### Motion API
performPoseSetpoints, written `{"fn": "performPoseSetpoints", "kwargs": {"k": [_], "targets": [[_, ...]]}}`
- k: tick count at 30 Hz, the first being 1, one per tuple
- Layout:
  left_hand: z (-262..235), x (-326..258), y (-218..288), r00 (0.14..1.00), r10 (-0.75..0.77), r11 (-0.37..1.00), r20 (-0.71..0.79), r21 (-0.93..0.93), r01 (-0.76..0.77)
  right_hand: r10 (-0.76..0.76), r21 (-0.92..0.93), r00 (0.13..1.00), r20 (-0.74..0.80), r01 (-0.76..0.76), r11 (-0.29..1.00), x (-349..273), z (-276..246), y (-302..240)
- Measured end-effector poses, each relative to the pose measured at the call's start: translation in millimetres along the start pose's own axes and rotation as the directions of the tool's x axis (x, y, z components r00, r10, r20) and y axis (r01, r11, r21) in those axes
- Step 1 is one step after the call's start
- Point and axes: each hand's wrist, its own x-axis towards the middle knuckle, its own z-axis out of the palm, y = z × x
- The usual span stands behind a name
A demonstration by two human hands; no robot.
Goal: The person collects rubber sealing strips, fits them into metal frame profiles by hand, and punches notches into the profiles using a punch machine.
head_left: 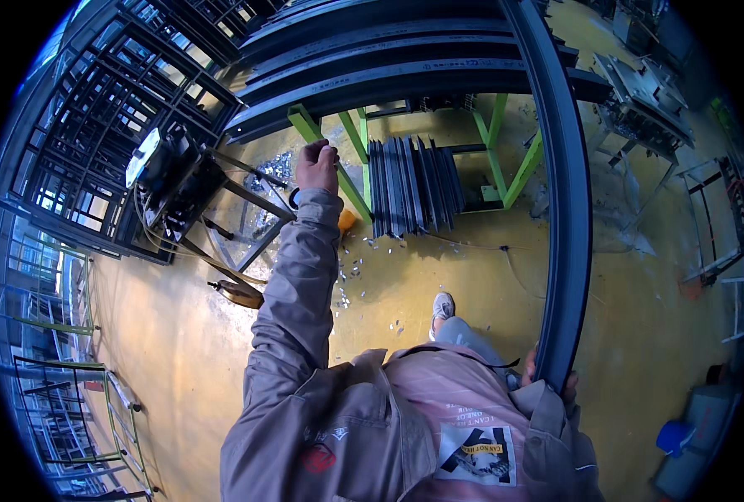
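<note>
A long dark metal profile (562,209) rises along my right side, its near end at my waist. My right hand (569,386) is closed round that near end, with fingers showing on both sides; the rest of the hand is hidden. The profile's far part crosses over a stack of similar dark profiles (388,81) on a green rack. My left arm reaches forward, and my left hand (316,166) is closed beside the rack's green post (305,124). Whatever its curled fingers hold, if anything, cannot be made out.
Under the rack stand short dark profiles (414,186). A machine on a stand (175,188) is at the left, before welded dark frames (79,125). Metal scraps (351,272) and a thin cable (510,251) lie on the yellow floor. A worktable (648,100) stands far right.
</note>
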Motion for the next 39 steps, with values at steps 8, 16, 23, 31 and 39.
{"fn": "performPoseSetpoints", "kwargs": {"k": [8, 16, 23, 31, 39], "targets": [[-0.5, 203.6, -55.0, 0.839, 0.538, 0.462, 0.082, 0.804, -0.375, -0.011, 0.167, 0.999, 0.051, 0.002, 0.986, 225.4, 46.2, -115.8], [0.3, 199.4, -24.1, 0.71, 0.652, 0.204, 0.264, 0.841, -0.501, -0.037, 0.355, 0.974, 0.222, -0.045, 0.934, 422.6, 104.7, -108.0], [15.6, 204.9, 2.9, 0.786, 0.509, 0.335, 0.351, 0.761, -0.556, 0.004, 0.285, 0.979, 0.203, -0.063, 0.956, 538.3, 135.5, -136.6], [28.9, 257.0, 6.6, 0.803, 0.456, 0.416, 0.383, 0.706, -0.573, 0.075, 0.269, 0.98, 0.182, -0.123, 0.955, 612.8, 150.3, -146.1], [57.5, 344.5, -7.2, 0.783, 0.45, 0.384, 0.429, 0.699, -0.603, 0.211, 0.104, 0.976, -0.053, -0.205, 0.973, 666.0, 166.0, -160.9]]}}
